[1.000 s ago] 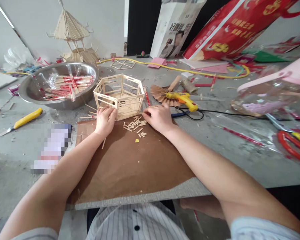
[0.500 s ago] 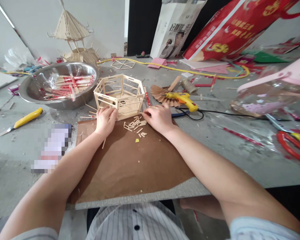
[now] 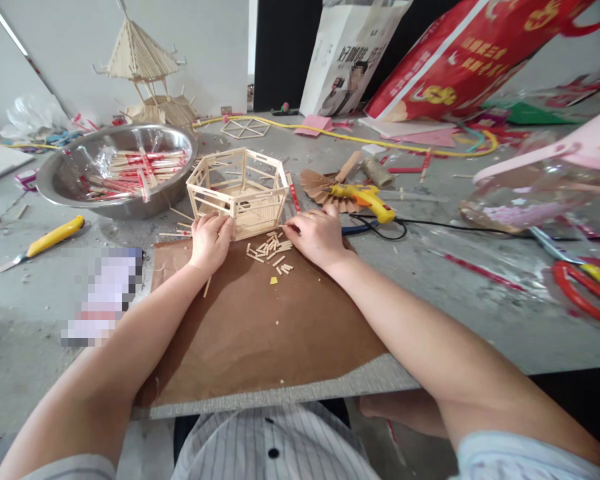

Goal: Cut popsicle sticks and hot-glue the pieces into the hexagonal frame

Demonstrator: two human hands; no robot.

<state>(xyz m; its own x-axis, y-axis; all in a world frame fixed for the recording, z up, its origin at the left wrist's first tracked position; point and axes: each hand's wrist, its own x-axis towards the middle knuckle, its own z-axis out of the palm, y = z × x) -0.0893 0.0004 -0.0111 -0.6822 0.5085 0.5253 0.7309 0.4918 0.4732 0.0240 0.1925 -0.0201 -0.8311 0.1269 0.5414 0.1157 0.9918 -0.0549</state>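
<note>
A six-sided frame of thin wooden sticks [image 3: 260, 230] stands at the back edge of a brown sheet [image 3: 280, 347]. My left hand [image 3: 213, 240] is closed on its front left corner, the fingertips partly hidden. Just right of the frame, my right hand [image 3: 319, 233] pinches what looks like a short wooden stick [image 3: 282, 227], its tip pointing toward the frame's lower right corner. Between the hands lies a loose pile of short cut sticks [image 3: 270, 248], with a small yellow scrap [image 3: 274, 281] in front of it.
A metal basin [image 3: 55, 190] of sticks with red wrapping stands at left, behind a yellow utility knife [image 3: 55, 239]. Right of my right hand lie a yellow glue gun [image 3: 367, 199], its black cord, and red-handled scissors [image 3: 580, 293]. A stick pagoda [image 3: 143, 57] stands behind.
Almost nothing differs. Both hands keep their places at the frame, and the whole view has shifted very slightly.
</note>
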